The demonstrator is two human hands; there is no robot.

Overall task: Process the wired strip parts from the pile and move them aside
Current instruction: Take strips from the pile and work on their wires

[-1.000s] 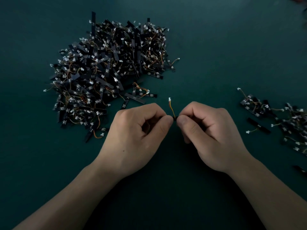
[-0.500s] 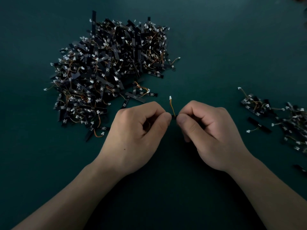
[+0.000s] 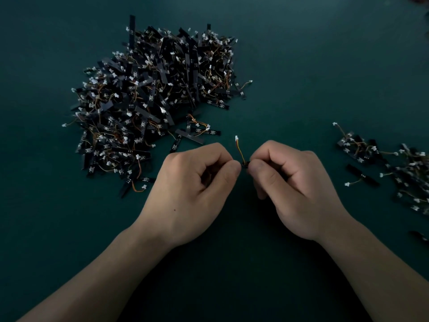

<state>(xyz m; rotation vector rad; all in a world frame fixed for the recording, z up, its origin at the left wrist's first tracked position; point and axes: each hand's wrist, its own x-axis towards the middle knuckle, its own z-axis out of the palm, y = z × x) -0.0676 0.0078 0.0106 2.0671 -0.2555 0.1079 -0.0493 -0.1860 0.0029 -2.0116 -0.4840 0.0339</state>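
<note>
A big pile of black strip parts [image 3: 153, 101] with orange wires and white plugs lies at the upper left of the dark green table. Below it, my left hand [image 3: 192, 187] and my right hand [image 3: 294, 184] meet thumb to thumb and both pinch one wired strip part [image 3: 241, 152]. Its orange wire with a white plug stands up between the thumbs. The black strip itself is almost wholly hidden by my fingers. A smaller heap of the same parts [image 3: 394, 168] lies at the right edge.
The dark green table surface [image 3: 301, 66] fills the view. A few loose strips [image 3: 190, 135] lie just beyond my left knuckles. One single strip [image 3: 362, 175] lies between my right hand and the right heap.
Both hands have shifted very slightly away from me with the part still pinched between them. The piles have not changed.
</note>
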